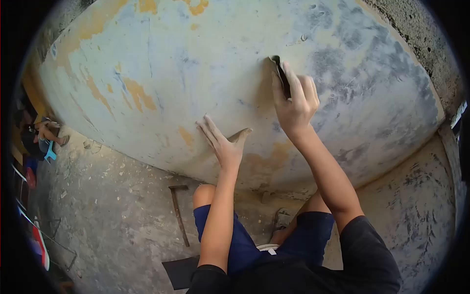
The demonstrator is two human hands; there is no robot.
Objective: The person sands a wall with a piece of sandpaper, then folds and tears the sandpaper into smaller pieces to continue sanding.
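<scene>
In front of me stretches a large curved panel, pale grey-green with ochre and dark smudged patches. My right hand is closed on a folded piece of sandpaper, dark inside, pressed against the panel right of its middle. Lower and to the left, my left hand rests on the panel with fingers stretched out and thumb spread, holding nothing. Pale dust covers the fingers of both hands.
A rusty hammer-like bar and a dark sheet lie on the concrete floor by my left knee. At far left another person sits near a blue stool. A rough wall stands behind the panel.
</scene>
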